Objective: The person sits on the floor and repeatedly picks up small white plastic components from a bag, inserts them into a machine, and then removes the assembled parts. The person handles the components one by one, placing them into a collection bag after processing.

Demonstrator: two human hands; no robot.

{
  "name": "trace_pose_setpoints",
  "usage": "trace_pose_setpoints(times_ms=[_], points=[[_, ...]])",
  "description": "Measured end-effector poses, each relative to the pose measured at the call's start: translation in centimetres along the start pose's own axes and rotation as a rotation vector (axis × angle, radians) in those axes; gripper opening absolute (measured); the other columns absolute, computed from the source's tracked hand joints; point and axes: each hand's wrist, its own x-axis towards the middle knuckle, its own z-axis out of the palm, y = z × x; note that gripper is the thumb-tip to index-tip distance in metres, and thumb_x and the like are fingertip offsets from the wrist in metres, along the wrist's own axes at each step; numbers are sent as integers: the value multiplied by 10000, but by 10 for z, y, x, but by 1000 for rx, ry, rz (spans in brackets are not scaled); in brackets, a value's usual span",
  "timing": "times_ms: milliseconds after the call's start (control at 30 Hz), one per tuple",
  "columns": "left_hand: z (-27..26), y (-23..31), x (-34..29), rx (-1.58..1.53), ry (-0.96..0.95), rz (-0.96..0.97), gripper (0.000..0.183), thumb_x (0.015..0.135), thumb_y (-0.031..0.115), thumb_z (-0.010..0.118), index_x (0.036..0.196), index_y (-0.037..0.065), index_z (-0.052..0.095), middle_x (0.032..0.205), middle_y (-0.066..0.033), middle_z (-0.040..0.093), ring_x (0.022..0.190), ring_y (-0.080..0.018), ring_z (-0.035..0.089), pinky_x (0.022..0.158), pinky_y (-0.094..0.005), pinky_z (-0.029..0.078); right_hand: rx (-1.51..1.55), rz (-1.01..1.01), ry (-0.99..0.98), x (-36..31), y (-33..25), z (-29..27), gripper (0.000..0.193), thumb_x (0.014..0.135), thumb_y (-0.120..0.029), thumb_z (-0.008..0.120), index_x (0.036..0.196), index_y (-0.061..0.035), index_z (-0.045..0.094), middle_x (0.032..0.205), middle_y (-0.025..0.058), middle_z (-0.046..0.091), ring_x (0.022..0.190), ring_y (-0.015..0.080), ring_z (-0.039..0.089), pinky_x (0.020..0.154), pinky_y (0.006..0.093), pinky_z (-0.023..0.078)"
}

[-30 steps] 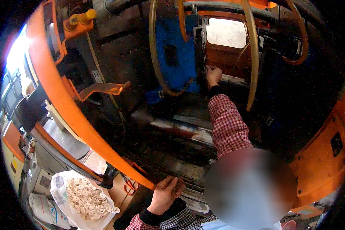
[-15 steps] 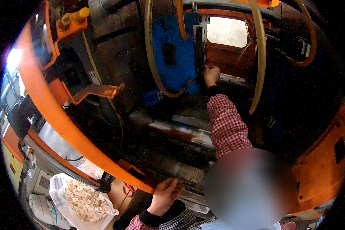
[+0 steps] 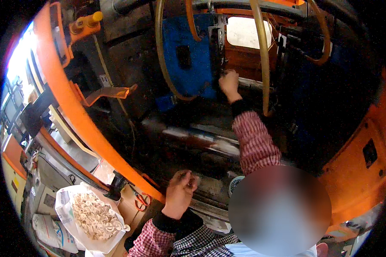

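My right hand (image 3: 229, 84) reaches far into an orange moulding machine and touches the dark metal mould face (image 3: 216, 47) beside a blue plate (image 3: 185, 55); its fingers are curled at the mould, and I cannot tell whether they hold anything. My left hand (image 3: 180, 190) rests with bent fingers on the machine's lower ledge (image 3: 203, 206), close to the orange frame edge (image 3: 73, 115). Both sleeves are red checked cloth with dark cuffs.
Yellowish hoses (image 3: 261, 55) loop across the opening. A shiny steel tie bar (image 3: 201, 139) runs below the right arm. A white bag of small pale parts (image 3: 92, 216) stands at lower left, next to red-handled scissors (image 3: 139, 201). Grey cabinets (image 3: 51, 171) lie left.
The view has shifted slightly; my right hand stays at the mould face, and my left hand has curled more tightly on the ledge.
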Motion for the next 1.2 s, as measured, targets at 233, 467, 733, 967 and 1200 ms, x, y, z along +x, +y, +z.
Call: trace_pose_setpoints(times_ms=[233, 467, 733, 967, 1200], points=[[17, 24, 20, -48, -84, -38, 208, 949, 230, 450, 895, 35, 498, 666, -37, 483, 504, -105, 383, 465, -233, 293, 492, -496, -961, -152, -130, -165, 216, 699, -216, 719, 805, -30, 694, 752, 165, 646, 687, 299, 627, 648, 337, 485], [22, 26, 19, -69, -85, -71, 222, 943, 234, 464, 862, 33, 515, 650, -40, 504, 477, -103, 377, 447, -228, 276, 406, -515, -888, -168, -133, -184, 164, 711, -140, 698, 815, -13, 687, 787, 170, 646, 741, 333, 618, 681, 358, 495], [7, 29, 18, 18, -60, 11, 296, 935, 279, 479, 961, -10, 542, 661, -45, 516, 488, -87, 379, 451, -221, 283, 500, -23, -105, -83, -100, -106, 144, 763, -137, 640, 792, -4, 687, 791, 168, 660, 726, 249, 654, 670, 312, 487], [1, 18, -14, 127, 21, -156, 289, 945, 265, 463, 992, -7, 547, 701, -41, 529, 521, -90, 390, 477, -223, 292, 351, 421, 298, 36, -4, -2, 219, 791, -185, 637, 872, 13, 681, 860, 203, 648, 764, 348, 619, 707, 403, 474], [2, 11, -16, 193, 100, -165, 286, 948, 267, 460, 994, 5, 565, 699, -15, 527, 531, -82, 393, 476, -216, 288, 347, 236, 283, 53, -1, 13, 215, 767, -194, 664, 867, -6, 689, 870, 204, 644, 780, 347, 619, 722, 405, 470]])
